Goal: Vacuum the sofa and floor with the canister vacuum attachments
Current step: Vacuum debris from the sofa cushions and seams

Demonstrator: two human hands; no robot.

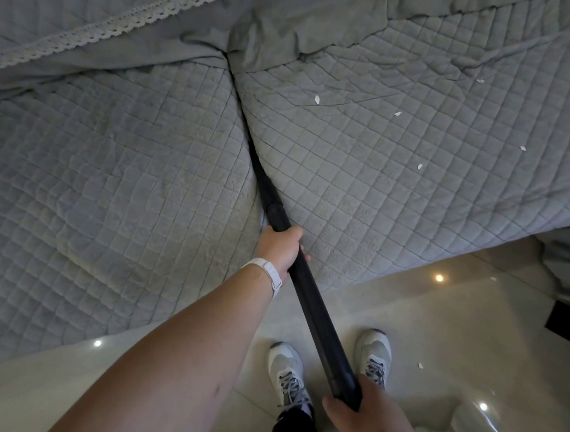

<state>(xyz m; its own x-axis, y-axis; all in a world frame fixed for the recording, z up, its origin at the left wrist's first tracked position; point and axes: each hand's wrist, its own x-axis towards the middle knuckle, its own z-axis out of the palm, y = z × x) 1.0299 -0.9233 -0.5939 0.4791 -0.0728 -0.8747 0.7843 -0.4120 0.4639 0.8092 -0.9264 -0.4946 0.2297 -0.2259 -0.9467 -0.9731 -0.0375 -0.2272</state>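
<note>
My left hand wraps the black wand near its joint, my right hand clasps its lower end, and the nozzle sits in the gap between the sofa cushions; I judge it early: paper scraps dot the right cushion, one lies on the floor

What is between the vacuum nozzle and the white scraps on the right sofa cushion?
No loose object. The nozzle sits in the gap between the cushions, so the rounded edge of the right cushion lies between it and the scraps.
</note>
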